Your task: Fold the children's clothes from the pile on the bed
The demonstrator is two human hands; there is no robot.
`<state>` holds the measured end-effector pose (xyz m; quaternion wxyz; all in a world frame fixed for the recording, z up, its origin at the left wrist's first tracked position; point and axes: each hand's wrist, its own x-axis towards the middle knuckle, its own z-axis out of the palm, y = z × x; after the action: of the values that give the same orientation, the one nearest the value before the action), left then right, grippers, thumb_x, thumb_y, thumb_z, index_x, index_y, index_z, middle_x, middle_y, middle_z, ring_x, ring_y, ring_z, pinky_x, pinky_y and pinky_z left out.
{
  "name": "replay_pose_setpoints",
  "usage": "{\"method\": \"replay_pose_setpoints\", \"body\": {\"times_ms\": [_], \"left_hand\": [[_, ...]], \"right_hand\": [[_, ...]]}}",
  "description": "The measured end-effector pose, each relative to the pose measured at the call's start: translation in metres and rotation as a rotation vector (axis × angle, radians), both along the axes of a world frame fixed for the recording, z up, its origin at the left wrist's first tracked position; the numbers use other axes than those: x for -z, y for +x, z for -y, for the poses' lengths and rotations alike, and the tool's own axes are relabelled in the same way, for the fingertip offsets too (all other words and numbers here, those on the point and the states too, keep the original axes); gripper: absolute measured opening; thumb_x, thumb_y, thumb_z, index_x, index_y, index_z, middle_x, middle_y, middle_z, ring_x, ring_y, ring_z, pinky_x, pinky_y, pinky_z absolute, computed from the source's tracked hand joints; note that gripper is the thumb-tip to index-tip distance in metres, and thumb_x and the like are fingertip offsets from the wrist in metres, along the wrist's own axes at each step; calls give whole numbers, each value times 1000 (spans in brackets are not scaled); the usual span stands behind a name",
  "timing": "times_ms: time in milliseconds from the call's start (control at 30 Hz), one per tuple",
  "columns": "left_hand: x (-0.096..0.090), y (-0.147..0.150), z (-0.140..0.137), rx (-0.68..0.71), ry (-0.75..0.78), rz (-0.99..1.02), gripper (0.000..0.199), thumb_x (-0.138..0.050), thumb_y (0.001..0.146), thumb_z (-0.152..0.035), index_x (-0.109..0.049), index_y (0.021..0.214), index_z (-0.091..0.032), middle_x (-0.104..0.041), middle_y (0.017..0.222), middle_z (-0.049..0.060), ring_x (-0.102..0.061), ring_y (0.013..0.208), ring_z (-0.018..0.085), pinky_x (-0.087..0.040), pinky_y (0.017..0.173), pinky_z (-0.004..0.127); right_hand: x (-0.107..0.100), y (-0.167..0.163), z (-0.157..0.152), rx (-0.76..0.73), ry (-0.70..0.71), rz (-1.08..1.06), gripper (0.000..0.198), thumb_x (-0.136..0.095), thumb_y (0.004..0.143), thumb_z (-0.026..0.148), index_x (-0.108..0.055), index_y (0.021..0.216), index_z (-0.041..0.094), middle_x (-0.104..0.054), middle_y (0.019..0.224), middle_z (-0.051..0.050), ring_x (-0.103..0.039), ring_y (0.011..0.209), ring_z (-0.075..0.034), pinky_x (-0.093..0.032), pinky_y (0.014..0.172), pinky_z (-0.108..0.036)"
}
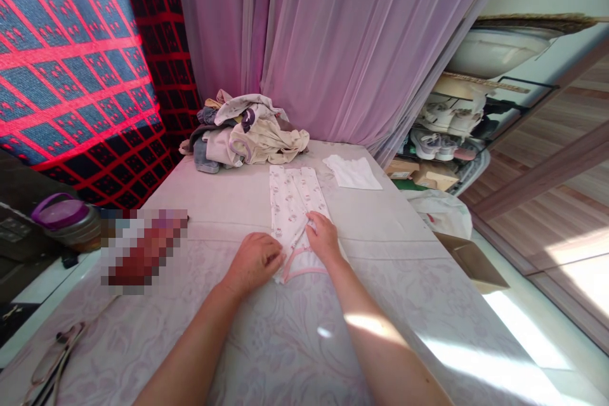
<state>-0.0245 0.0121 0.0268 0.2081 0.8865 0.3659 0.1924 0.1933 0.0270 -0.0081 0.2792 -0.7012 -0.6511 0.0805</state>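
Note:
A small white child's garment (290, 193) printed with little figures lies lengthwise on the pale flowered bed cover (285, 342). Its sides look folded inward, and pink trim edges the end nearest me. My right hand (324, 240) pinches a fold of the fabric on the garment's right side, near its middle. At the near left edge, my left hand (257, 260) has its fingers curled against the cloth, and the fingertips partly hide what they grip. Farther back to the right, a white folded cloth (356, 172) lies flat.
A heap of crumpled clothes (266, 139) sits at the back before a purple curtain (328, 44). On the left are a blurred-out red item (145, 254), glasses (52, 355) and a purple-lidded container (66, 222). A shoe rack (438, 114) and cardboard boxes (435, 174) stand off the right side.

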Motion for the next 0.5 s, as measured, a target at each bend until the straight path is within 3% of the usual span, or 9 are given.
{"method": "replay_pose_setpoints", "body": {"times_ms": [100,167,267,500], "left_hand": [[5,14,7,-25,34,-39,42,-45,92,-47,-61,124,-25,-56,138,6,-42,133,28,-25,112,49],[11,19,9,17,2,-115,55,-42,92,-53,-48,138,-25,-44,148,6,-30,141,31,-18,115,54],[17,21,9,63,-41,-181,57,-38,92,-57,-46,140,-27,-42,149,5,-27,142,31,-14,116,54],[14,17,6,76,-91,-192,53,-39,93,-54,-48,138,-28,-45,147,3,-26,143,29,-14,116,54]], "right_hand": [[-1,2,1,-42,24,-32,27,-52,81,23,-65,105,22,-60,129,-8,-52,120,-19,-37,104,-34],[-3,0,3,-55,7,-18,22,-59,78,29,-66,99,24,-58,131,-7,-51,122,-21,-36,104,-37],[-5,-3,5,-47,-30,16,21,-64,76,35,-67,95,26,-56,133,-5,-48,124,-22,-34,104,-40],[-5,-6,-1,40,-32,37,15,-53,86,27,-66,94,23,-61,124,-5,-52,117,-20,-38,96,-35]]}}
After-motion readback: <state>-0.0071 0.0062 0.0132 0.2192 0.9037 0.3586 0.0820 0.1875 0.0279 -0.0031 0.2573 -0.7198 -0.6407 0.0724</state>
